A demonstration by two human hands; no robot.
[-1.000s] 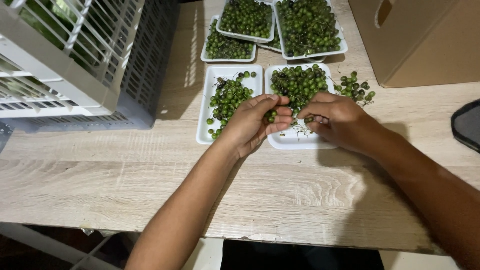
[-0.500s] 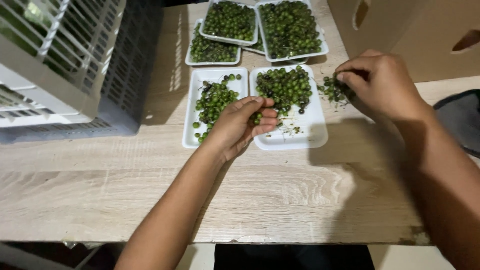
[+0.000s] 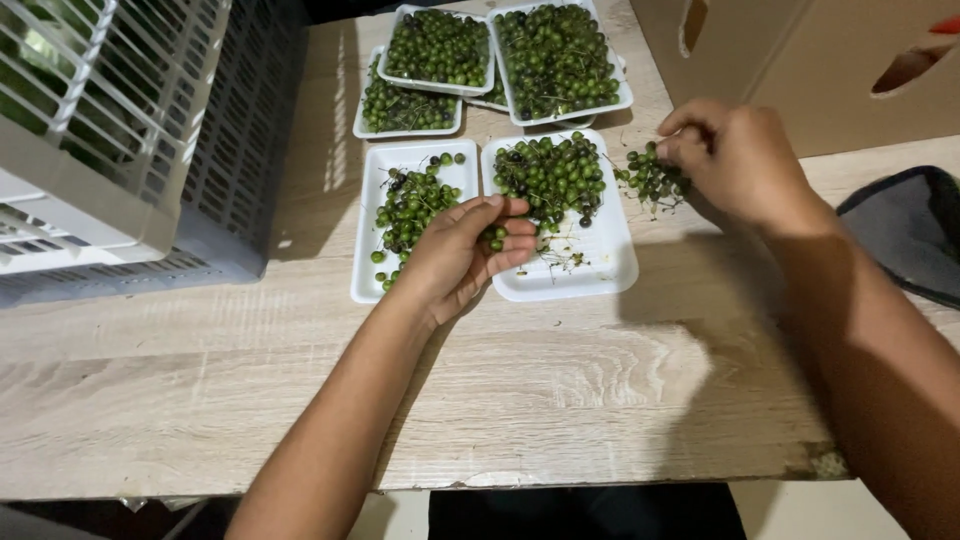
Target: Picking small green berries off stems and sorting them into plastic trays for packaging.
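Now my left hand [image 3: 455,255] cups a few green berries [image 3: 497,238] between two white trays [image 3: 565,285], while my right hand [image 3: 735,160] pinches a berry cluster [image 3: 648,178] on the wooden table [image 3: 500,400].

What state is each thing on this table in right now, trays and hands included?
Left hand: curled, a few green berries at the fingertips, between the two near trays.
Right hand: pinching a loose berry cluster lying on the table.
Near left tray: partly filled.
Near right tray: berries at the far end, stems and bare space nearer.
Far trays: heaped, overlapping.
Crate: tilted.
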